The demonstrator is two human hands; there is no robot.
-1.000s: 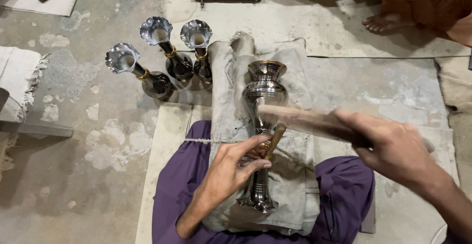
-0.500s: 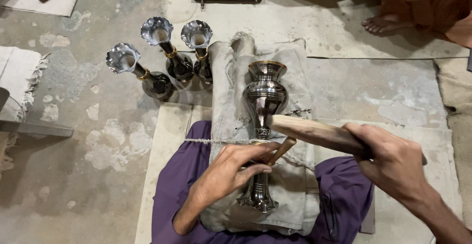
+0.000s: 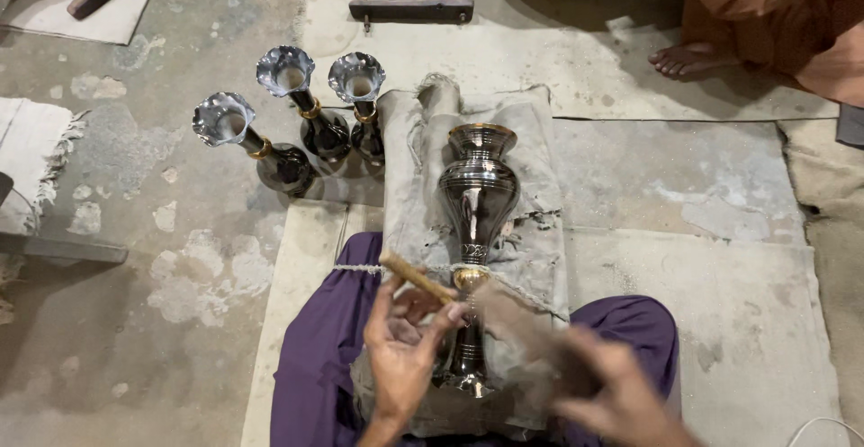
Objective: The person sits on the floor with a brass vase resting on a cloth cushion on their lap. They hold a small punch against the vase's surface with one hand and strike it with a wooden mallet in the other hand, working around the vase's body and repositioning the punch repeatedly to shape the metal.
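The wooden mallet (image 3: 517, 325), level across the vase (image 3: 477, 231) half a second ago, is now swung down and blurred in the right hand (image 3: 621, 393). A small chisel (image 3: 416, 274) is pinched by the left hand (image 3: 405, 352) against the vase's neck. Three fluted vases (image 3: 297, 114) are seen standing on the floor.

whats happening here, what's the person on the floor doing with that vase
A person sits on the floor with a dark metal vase lying on a grey cloth across their lap, tied down by a string at its neck. The left hand holds a small wooden-handled tool against the neck. The right hand is blurred mid-swing with a wooden stick. Three similar vases stand on the floor beyond, and another person's bare foot shows at the top right.
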